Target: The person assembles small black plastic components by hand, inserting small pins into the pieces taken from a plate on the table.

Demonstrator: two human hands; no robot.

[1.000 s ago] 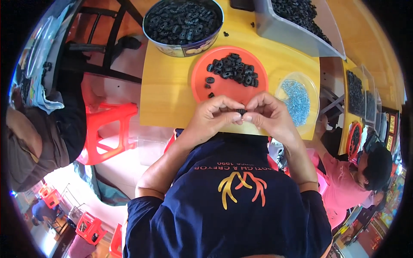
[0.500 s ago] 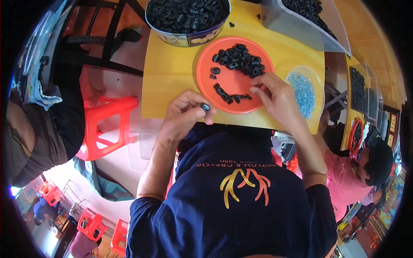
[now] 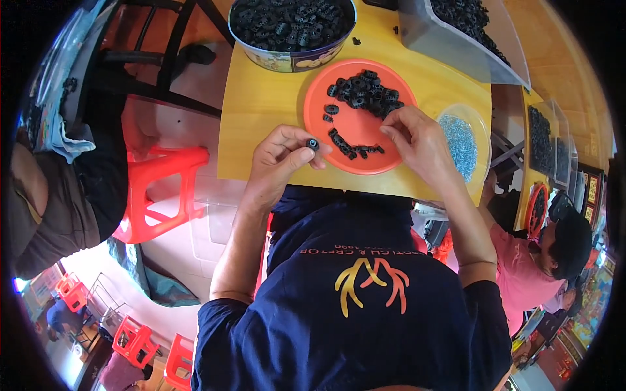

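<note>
My left hand is closed, pinching a small black plastic part with a round end between thumb and fingertips, just off the left edge of an orange plate. Over that plate's right side, my right hand has its thumb and forefinger drawn together; anything between them is too small or hidden to make out. A heap of black toothed parts fills the plate's far side, and a short curved row of similar parts lies nearer me. To the right sits a clear tub of tiny shiny bluish pieces.
An oval tin heaped with black parts stands at the far left of the yellow table. A grey bin of black parts is at the far right. A red stool stands left; a person in pink sits right.
My left hand has shifted slightly right and up, turning the black part so its round end faces up. My right hand stays over the plate's edge. The whole view has shifted a little.
</note>
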